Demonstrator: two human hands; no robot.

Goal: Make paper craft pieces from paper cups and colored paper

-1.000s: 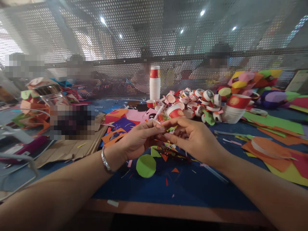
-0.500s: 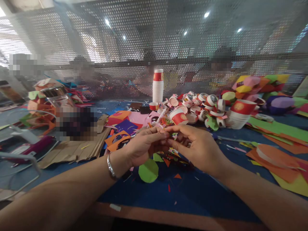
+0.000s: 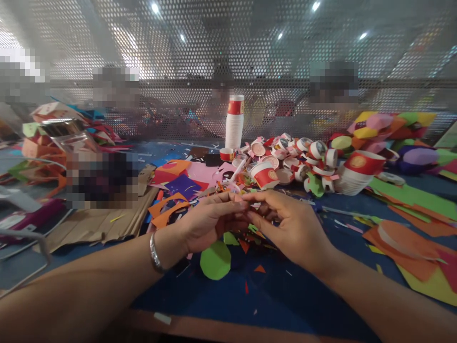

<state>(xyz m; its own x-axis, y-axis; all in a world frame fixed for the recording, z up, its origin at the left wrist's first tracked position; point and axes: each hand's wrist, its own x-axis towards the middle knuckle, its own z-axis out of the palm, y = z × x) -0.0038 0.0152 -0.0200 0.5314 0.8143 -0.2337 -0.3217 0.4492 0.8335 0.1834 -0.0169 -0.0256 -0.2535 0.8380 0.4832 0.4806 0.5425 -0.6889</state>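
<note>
Small pinkish piece [image 3: 237,197], held over the middle of the tabletop [image 3: 296,305], well back from its near edge. Along that edge, open blue surface with only a few scraps, the widest bare stretch between the forearms and toward the right; a pale scrap [image 3: 162,318] right on the rim. Farther in, a green paper disc [image 3: 215,260], flat below the fingers. Above it, the left hand [image 3: 205,221], pinching the piece between thumb and fingers; from the other side, the right hand [image 3: 294,226], curled, with fingertips meeting it. Hard to tell whether gripping too, with most of the piece covered by fingers and its shape too small to make out. Less room at the sides: cardboard [image 3: 103,224] to the left, orange sheets [image 3: 403,238] near the right edge. Behind the hands, partly hidden by them, a heap of cut paper, then a tilted red-and-white cup [image 3: 264,175]. Beyond and to the right, a pile of cup rings [image 3: 285,155] beside a leaning cup stack [image 3: 360,172]. Toward the far edge, an upright cup stack [image 3: 234,123]. At left, a blurred-out patch [image 3: 102,183] below a jar [image 3: 73,136]; past everything, a mesh screen [image 3: 178,57], with people behind it blurred.
</note>
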